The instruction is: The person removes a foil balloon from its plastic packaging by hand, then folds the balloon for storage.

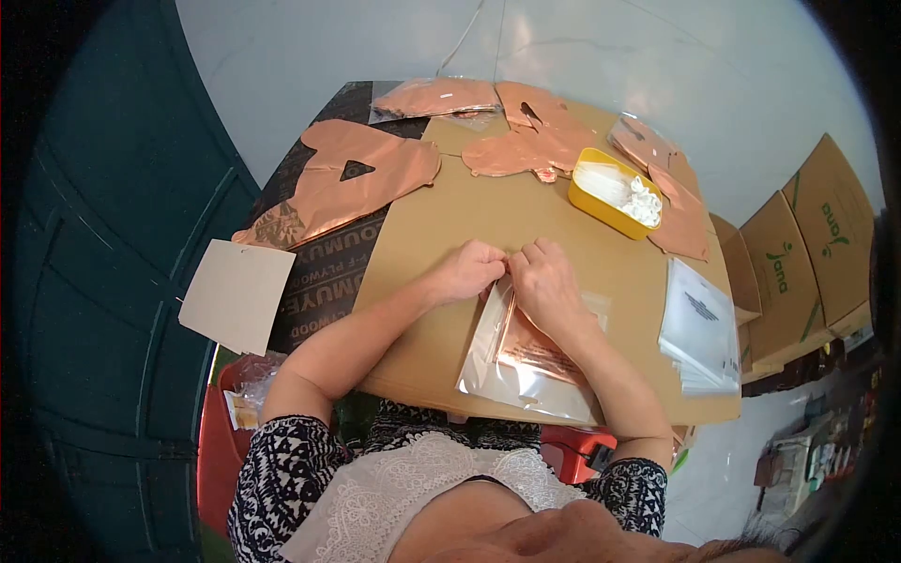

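Note:
A clear plastic bag (476, 367) lies on the cardboard near the front edge, with a folded copper-coloured foil balloon (526, 352) and printed text showing inside. At the bag's upper end my left hand (472, 270) is closed in a pinch. My right hand (546, 293) is closed beside it, its fingertips meeting the left ones. Both hold the bag's top; what exactly sits between the fingertips is hidden. The right hand and forearm cover part of the bag.
Flat foil balloons (371, 169) lie across the back of the table. A yellow container (610, 214) with white material stands at the back right. Clear plastic bags (699, 324) are stacked at the right edge, a cardboard piece (235, 291) at the left. Cardboard boxes (793, 263) stand beyond.

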Action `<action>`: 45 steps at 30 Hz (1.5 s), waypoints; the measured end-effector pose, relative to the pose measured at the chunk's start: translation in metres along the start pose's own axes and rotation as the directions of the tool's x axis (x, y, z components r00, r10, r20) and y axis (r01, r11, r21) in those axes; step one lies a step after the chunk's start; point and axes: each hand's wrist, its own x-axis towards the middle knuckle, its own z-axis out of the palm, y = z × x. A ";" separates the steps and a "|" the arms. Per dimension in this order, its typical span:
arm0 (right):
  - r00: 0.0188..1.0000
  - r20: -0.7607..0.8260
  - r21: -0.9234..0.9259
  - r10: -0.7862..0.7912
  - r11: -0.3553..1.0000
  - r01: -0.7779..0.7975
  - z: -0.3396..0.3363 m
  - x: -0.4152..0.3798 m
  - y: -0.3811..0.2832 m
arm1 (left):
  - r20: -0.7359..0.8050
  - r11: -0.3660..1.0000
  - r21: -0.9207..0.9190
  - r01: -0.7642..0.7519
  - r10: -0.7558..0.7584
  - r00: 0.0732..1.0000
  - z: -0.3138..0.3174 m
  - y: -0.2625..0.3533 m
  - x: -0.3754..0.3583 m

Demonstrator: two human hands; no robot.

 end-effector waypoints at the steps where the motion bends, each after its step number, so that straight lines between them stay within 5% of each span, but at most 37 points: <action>1: 1.000 -0.001 0.003 0.002 1.000 -0.002 -0.002 0.000 -0.001 | 0.000 1.000 -0.004 -0.001 0.001 1.000 0.000 0.002 -0.002; 16: 0.994 -0.107 0.116 0.015 0.993 -0.002 0.006 0.003 0.003 | 0.001 0.997 0.070 -0.024 0.024 1.000 -0.003 -0.010 0.003; 28: 0.924 -0.043 0.412 0.381 0.849 -0.331 0.006 -0.002 0.031 | 0.029 0.992 -0.117 -0.038 0.041 0.999 -0.006 -0.005 0.002; 37: 0.977 -0.031 0.302 0.212 0.934 -0.193 0.007 -0.004 0.026 | -0.014 0.975 -0.221 0.020 -0.024 1.000 -0.007 -0.007 0.003; 45: 0.991 -0.089 0.180 0.103 0.980 -0.086 0.001 0.003 0.014 | -0.025 0.984 -0.143 -0.106 0.103 0.994 -0.003 -0.013 0.005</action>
